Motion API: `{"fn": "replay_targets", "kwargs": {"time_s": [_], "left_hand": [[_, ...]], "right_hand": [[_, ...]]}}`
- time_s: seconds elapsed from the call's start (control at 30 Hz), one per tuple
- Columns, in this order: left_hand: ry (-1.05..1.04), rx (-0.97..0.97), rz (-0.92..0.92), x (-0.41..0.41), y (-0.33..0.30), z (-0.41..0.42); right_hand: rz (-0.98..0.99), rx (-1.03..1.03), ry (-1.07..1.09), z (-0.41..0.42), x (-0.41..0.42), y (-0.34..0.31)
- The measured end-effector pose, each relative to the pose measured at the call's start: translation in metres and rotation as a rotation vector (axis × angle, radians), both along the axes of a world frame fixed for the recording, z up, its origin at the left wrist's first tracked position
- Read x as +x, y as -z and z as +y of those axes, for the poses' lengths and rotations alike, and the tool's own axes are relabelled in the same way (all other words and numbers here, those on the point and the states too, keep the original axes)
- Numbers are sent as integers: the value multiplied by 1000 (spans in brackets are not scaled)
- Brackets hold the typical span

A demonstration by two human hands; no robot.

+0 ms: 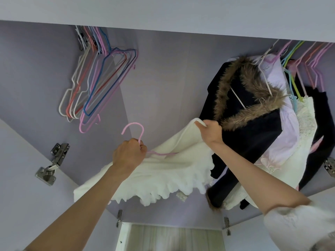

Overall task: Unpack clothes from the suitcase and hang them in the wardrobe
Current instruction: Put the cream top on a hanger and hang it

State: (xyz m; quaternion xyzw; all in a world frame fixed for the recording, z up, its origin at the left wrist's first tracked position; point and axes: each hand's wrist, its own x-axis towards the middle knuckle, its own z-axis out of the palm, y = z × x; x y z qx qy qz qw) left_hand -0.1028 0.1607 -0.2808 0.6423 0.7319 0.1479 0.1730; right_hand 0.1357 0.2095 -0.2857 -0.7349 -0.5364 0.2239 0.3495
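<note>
White fuzzy sleeve (297,225), bare forearms

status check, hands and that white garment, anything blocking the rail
Left hand grips pink hanger. Right hand pinches white garment, half on hanger. Empty hangers left, dark fur-trimmed coat right; gap between open.

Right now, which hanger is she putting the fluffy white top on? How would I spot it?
Look inside the lilac wardrobe, below the bunch of empty wire hangers. The left hand grips a thin pink wire hanger, its arm tucked into the fluffy white garment. It alone is off the rail.
</note>
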Motion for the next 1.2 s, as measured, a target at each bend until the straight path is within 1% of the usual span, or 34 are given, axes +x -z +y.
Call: {"fn": "replay_targets", "kwargs": {"time_s": [0.07,0.13,0.17,0.23,0.27,0.3,0.33,0.37,0.43,0.47,0.5,0.53,0.57,0.67,0.73,0.8,0.83,0.9,0.93,1.1,1.2], "left_hand": [[-21,-39,-79,-8,0,10],[-31,-53,-212,-17,2,19],[-44,-37,-284,-21,2,22],[-78,14,-415,-26,1,26],[-87,40,-466,-27,-1,27],[-87,64,-503,-28,-3,27],[-81,80,-527,-28,-4,27],[-72,86,-540,-28,-6,28],[-48,84,-558,-25,-9,29],[-28,77,-567,-23,-11,30],[-7,69,-577,-20,-13,31],[14,66,-593,-17,-15,32],[34,79,-614,-14,-18,32],[85,177,-660,-8,-27,36],[156,202,-610,-7,-31,38],[220,153,-496,-11,-28,41],[236,134,-407,-13,-24,41],[231,147,-224,-18,-11,40],[216,177,-180,-21,-4,40],[167,212,-119,-20,5,37],[183,218,-168,-14,6,45]], "right_hand": [[-36,-78,-138,-1,-9,-7],[-40,-236,-355,-7,-16,-14],[12,-343,-464,-11,-20,-15],[216,-558,-609,-18,-24,-15],[336,-616,-622,-20,-24,-14],[409,-633,-614,-21,-25,-13],[358,-613,-610,-20,-25,-14],[166,-562,-621,-19,-26,-17],[-440,-379,-659,-15,-28,-23],[-702,-266,-636,-15,-29,-26],[-868,-187,-596,-15,-28,-26],[-950,-149,-565,-14,-26,-26],[-975,-148,-552,-12,-23,-26],[-821,-199,-542,-16,-11,-19],[-734,-119,-481,-20,0,-14],[-675,-43,-408,-24,12,-13],[-655,-26,-365,-27,17,-13],[-635,1,-296,-30,29,-16],[-627,21,-275,-31,35,-17],[-559,7,-202,-40,60,-27],[-549,-9,-169,-49,72,-33]]}}
